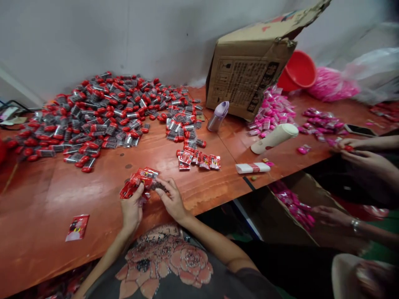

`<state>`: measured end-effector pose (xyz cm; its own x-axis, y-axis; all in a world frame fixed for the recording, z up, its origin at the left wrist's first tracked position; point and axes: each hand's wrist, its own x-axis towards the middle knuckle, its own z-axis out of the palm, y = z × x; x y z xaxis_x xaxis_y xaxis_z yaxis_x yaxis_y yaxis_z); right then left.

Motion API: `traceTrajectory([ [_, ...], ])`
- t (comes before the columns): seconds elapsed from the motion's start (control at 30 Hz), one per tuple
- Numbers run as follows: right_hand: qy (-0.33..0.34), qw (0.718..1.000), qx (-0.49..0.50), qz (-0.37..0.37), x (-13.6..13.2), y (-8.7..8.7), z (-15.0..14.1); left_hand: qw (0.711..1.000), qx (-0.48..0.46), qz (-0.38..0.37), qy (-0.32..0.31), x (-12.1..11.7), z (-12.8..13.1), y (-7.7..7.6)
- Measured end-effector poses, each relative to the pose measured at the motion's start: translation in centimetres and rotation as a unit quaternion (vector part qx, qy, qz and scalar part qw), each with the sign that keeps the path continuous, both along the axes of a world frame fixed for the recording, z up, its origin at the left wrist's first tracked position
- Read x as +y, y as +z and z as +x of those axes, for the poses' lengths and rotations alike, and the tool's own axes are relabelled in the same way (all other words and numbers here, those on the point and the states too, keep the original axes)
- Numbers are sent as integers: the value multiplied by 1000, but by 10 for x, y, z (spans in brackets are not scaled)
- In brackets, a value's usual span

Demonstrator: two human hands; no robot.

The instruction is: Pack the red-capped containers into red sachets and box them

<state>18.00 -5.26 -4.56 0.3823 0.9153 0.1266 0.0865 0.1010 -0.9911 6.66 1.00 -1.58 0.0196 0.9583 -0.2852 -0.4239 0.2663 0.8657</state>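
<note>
My left hand [132, 209] is closed around a fanned bunch of red printed packets [137, 179], thumb on top. Close beside it, my right hand [173, 201] has its fingers pinched at the bunch's right edge, on a small dark piece that I cannot make out clearly. One red packet [77, 227] lies flat by itself at the left. Ahead on the table [149, 158] is a big heap of small clear-and-dark tubes with red ends [102, 112]. Several filled red packets [204, 160] lie just right of my hands.
A cardboard box [243, 70] stands tilted behind a purple bottle [218, 116] and a cream cylinder [274, 138]. Pink packets [274, 110] spill beside it, near a red bucket [299, 70]. At the right, other people's hands [368, 160] handle small items above an open carton [314, 187].
</note>
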Motion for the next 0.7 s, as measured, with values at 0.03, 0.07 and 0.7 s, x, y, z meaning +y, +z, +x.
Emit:
traceTrajectory([
  [0.03,4,1000,-10,7,0,0,1,1000,0,2,-1,0,0,0],
  [0.07,11,1000,-22,13,1,0,3,1000,-1,3,-7,0,-1,0],
  [0.7,92,995,33,-7,1,4,16,991,117,23,-58,7,-12,0],
])
